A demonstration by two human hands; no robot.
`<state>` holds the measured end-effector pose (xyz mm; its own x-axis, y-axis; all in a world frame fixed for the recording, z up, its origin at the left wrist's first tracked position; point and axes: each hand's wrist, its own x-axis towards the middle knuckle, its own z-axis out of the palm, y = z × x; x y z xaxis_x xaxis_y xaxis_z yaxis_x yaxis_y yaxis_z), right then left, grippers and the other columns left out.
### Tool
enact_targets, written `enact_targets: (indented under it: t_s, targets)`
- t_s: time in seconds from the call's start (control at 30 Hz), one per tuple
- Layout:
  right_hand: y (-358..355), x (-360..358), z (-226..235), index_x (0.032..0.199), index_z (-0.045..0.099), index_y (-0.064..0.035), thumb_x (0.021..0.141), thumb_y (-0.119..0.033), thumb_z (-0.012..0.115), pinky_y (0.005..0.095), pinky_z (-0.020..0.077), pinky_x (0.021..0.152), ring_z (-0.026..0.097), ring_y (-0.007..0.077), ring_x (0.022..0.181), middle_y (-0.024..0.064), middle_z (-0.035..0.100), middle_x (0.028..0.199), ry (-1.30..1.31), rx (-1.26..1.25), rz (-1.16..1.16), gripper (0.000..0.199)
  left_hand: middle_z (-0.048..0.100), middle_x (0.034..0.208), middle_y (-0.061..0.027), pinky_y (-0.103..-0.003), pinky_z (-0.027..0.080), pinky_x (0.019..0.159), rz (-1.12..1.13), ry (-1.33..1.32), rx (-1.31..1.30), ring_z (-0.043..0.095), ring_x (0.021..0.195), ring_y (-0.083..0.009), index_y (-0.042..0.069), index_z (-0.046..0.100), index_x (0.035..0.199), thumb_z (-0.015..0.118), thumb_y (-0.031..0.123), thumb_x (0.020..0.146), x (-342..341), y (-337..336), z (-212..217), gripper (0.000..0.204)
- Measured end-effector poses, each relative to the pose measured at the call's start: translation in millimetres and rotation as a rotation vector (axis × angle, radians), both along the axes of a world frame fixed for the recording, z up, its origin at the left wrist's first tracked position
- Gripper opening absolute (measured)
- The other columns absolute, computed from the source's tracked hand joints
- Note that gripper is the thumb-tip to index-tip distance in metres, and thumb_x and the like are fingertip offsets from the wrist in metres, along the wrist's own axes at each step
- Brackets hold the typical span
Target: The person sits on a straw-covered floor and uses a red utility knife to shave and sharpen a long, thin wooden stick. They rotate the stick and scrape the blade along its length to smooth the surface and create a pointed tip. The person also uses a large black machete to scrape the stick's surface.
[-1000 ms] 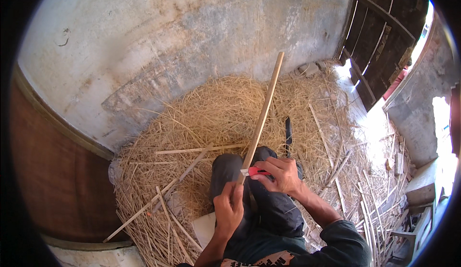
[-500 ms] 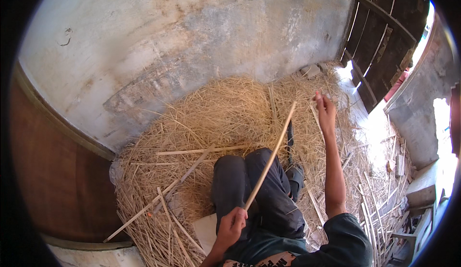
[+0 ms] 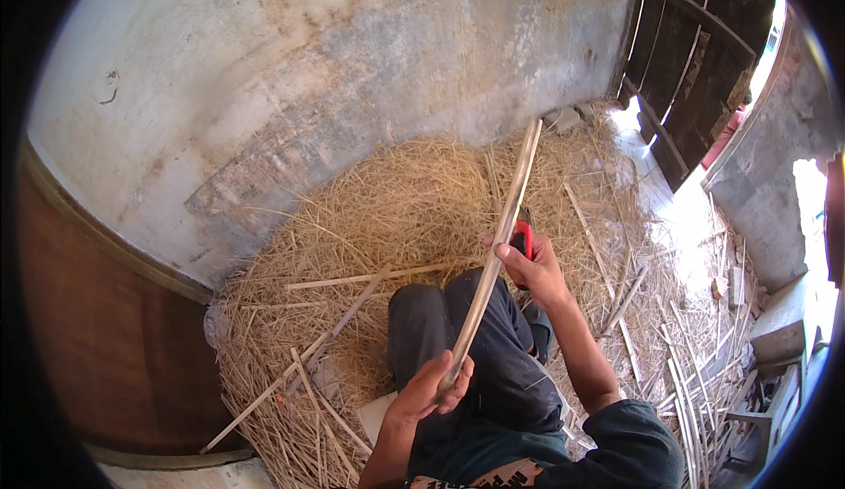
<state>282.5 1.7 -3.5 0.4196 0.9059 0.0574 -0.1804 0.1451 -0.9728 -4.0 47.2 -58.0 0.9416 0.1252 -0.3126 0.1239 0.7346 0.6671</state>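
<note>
A long, pale strip of wood or bamboo [image 3: 498, 251] slants across my lap, its far tip up toward the wall. My left hand [image 3: 433, 386] is closed around its near end. Beside the middle of the strip, my right hand [image 3: 535, 271] grips a tool with a red and black handle [image 3: 525, 235]. The thumb of that hand lies against the strip. The tool's working end is mostly hidden behind the strip, so its exact kind cannot be made out. Under the strip are my knees in dark trousers [image 3: 420, 326].
Straw and shavings [image 3: 387, 198] cover the floor around me. Several loose strips [image 3: 264, 401] lie at the left, more [image 3: 691, 392] at the right. A stained wall [image 3: 352, 75] stands ahead, a dark plank door [image 3: 682, 58] at far right, a brown panel [image 3: 106, 313] at left.
My right hand has come back from the far right to the strip, and the red-handled tool now shows in it. The strip has turned more upright, its broad face showing; my left hand still holds it.
</note>
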Motion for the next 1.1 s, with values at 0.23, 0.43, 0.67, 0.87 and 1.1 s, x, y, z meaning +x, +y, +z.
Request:
enact_targets:
  t_s: [0.23,0.43,0.67,0.87,1.1]
  targets:
    - [-5,-14,17,0.119,0.075,0.0022,0.102,-0.029,0.072,0.0265,0.0494,0.079,0.061,0.0077,0.085,-0.0003,0.070,0.092,-0.082,0.028,-0.015,0.036,0.061,0.086,-0.0069,-0.028,0.047,0.059,0.121,-0.077,0.356,0.058,0.066,-0.0143,0.000,0.061,0.121,0.025,0.063,0.112,27,-1,12,0.073]
    - [-10,-17,22,0.119,0.073,0.0027,0.103,-0.028,0.069,0.0276,0.0504,0.078,0.062,0.0087,0.085,0.0008,0.069,0.090,-0.206,0.079,-0.129,0.035,0.041,0.075,0.0031,-0.022,0.033,0.050,0.011,0.091,0.333,0.038,0.054,-0.0060,0.000,0.060,0.114,0.033,0.064,0.111,25,14,36,0.069]
    - [-34,-24,1,0.105,0.072,-0.0019,0.096,-0.026,0.076,0.0336,0.0559,0.069,0.071,0.0219,0.074,0.0103,0.070,0.086,-0.794,0.112,-0.169,0.026,0.038,0.075,0.0058,-0.021,0.030,0.050,0.220,0.165,0.471,0.033,0.055,-0.0039,0.005,0.058,0.110,0.038,0.061,0.112,27,2,48,0.060]
    - [-40,-45,1,0.107,0.075,-0.0111,0.086,-0.028,0.085,0.0357,0.0544,0.055,0.070,0.0235,0.063,0.0033,0.067,0.079,-1.087,0.201,-0.155,0.029,0.046,0.074,0.0030,-0.027,0.036,0.056,0.335,0.178,0.740,0.044,0.062,-0.0065,0.003,0.059,0.103,0.040,0.045,0.115,36,-2,53,0.048]
    - [-36,-52,-3,0.105,0.076,-0.0138,0.083,-0.031,0.086,0.0336,0.0499,0.050,0.065,0.0197,0.055,0.0003,0.061,0.073,-1.225,0.262,-0.238,0.030,0.057,0.070,-0.0187,-0.044,0.045,0.060,0.473,0.245,1.169,0.060,0.062,-0.0375,-0.002,0.059,0.101,0.042,0.036,0.115,51,-15,71,0.044]
